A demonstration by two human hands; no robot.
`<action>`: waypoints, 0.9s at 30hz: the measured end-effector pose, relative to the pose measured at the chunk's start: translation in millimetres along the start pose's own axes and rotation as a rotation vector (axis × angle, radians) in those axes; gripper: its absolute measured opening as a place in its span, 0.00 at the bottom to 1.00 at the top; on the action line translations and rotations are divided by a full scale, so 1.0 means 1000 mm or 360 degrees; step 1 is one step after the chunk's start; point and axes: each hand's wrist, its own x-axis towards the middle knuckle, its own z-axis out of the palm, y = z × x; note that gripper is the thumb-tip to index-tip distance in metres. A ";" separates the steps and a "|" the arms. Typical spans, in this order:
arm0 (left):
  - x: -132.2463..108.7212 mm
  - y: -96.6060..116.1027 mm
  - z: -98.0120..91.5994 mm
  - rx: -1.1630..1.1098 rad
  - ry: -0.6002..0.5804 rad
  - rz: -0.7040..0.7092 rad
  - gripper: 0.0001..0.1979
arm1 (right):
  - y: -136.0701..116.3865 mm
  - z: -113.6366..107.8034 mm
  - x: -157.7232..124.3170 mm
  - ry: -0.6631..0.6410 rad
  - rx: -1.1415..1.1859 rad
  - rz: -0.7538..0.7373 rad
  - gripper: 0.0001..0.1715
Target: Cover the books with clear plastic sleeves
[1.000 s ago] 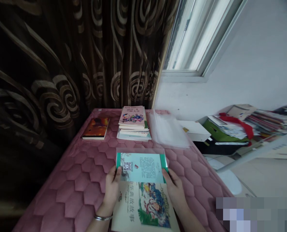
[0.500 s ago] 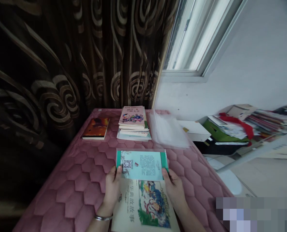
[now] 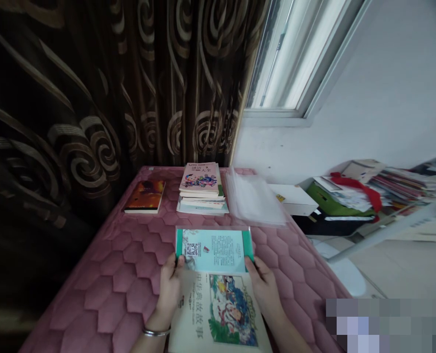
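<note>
A book (image 3: 218, 311) with a cream cover and a colourful picture lies low in the view, its teal back part (image 3: 221, 245) showing beyond it under a clear plastic cover. My left hand (image 3: 171, 282) grips the left edge of the teal part, thumb on top. On the right edge my right hand (image 3: 264, 282) pinches it the same way. The fingers beneath are hidden. A silver bangle (image 3: 156, 332) circles my left wrist.
On the pink quilted surface (image 3: 130, 255) are a stack of books (image 3: 201, 189), an orange-covered book (image 3: 145, 196) and clear plastic sheets (image 3: 254, 198). A white box (image 3: 295, 198) and piled papers (image 3: 345, 191) stand at the right. A dark curtain (image 3: 174, 73) hangs behind.
The view has shifted very slightly. Both hands keep their hold on the book, which has hardly moved.
</note>
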 end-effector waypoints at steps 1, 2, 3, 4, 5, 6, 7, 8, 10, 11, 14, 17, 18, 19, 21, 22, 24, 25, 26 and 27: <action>0.000 -0.001 0.000 0.0003 0.0000 -0.0003 0.20 | 0.000 0.000 0.000 -0.0003 -0.0031 -0.0033 0.22; 0.000 -0.002 0.000 0.0008 0.0004 -0.0007 0.21 | -0.001 0.000 0.000 -0.0009 -0.0061 -0.0057 0.22; 0.000 -0.003 0.000 0.0011 0.0013 -0.0007 0.21 | -0.001 0.000 0.000 -0.0012 -0.0089 -0.0073 0.23; 0.000 -0.003 0.000 0.0013 0.0018 -0.0007 0.21 | -0.001 0.000 0.000 -0.0016 -0.0114 -0.0082 0.23; 0.000 -0.003 0.000 0.0014 0.0017 -0.0008 0.22 | -0.002 0.000 0.000 -0.0015 -0.0135 -0.0088 0.24; 0.000 -0.002 0.000 0.0013 0.0014 -0.0009 0.22 | -0.002 0.000 0.000 -0.0010 -0.0157 -0.0092 0.25; 0.001 -0.002 0.000 0.0009 0.0007 -0.0011 0.23 | -0.002 0.000 0.001 0.0000 -0.0178 -0.0096 0.25; 0.001 -0.001 0.001 0.0002 0.0004 -0.0014 0.23 | -0.002 0.000 0.001 0.0011 -0.0197 -0.0100 0.26; 0.001 0.000 0.001 -0.0007 0.0003 -0.0029 0.23 | -0.001 0.000 0.001 0.0030 -0.0229 -0.0100 0.26; 0.002 -0.001 0.001 -0.0006 0.0007 -0.0037 0.23 | 0.000 0.000 0.001 0.0037 -0.0244 -0.0098 0.26; 0.002 -0.003 0.000 0.0010 0.0019 -0.0065 0.23 | 0.002 0.000 0.002 0.0046 -0.0272 -0.0096 0.26; 0.001 -0.002 -0.001 -0.0013 0.0030 -0.0096 0.22 | 0.004 -0.001 0.002 0.0015 -0.0230 -0.0086 0.26; 0.001 -0.001 -0.001 -0.0030 0.0022 -0.0100 0.22 | 0.005 -0.001 0.002 0.0001 -0.0201 -0.0077 0.26; 0.000 0.001 0.000 -0.0044 0.0009 -0.0100 0.22 | 0.006 -0.001 0.002 -0.0009 -0.0172 -0.0067 0.25; 0.000 0.004 0.000 -0.0053 -0.0009 -0.0085 0.21 | 0.007 -0.003 0.003 -0.0020 -0.0123 -0.0053 0.24; -0.001 0.006 0.001 -0.0046 -0.0003 -0.0073 0.21 | 0.007 -0.003 0.003 -0.0034 -0.0103 -0.0050 0.24; -0.001 0.008 0.001 -0.0023 0.0021 -0.0053 0.20 | 0.008 -0.005 0.004 -0.0093 -0.0084 -0.0057 0.23; -0.001 0.009 0.002 -0.0014 0.0023 -0.0048 0.20 | 0.008 -0.006 0.005 -0.0125 -0.0092 -0.0070 0.23; 0.000 0.009 0.002 -0.0008 0.0022 -0.0046 0.20 | 0.008 -0.006 0.005 -0.0151 -0.0114 -0.0090 0.23; 0.000 0.008 0.002 0.0002 0.0016 -0.0046 0.21 | 0.008 -0.007 0.006 -0.0163 -0.0149 -0.0115 0.23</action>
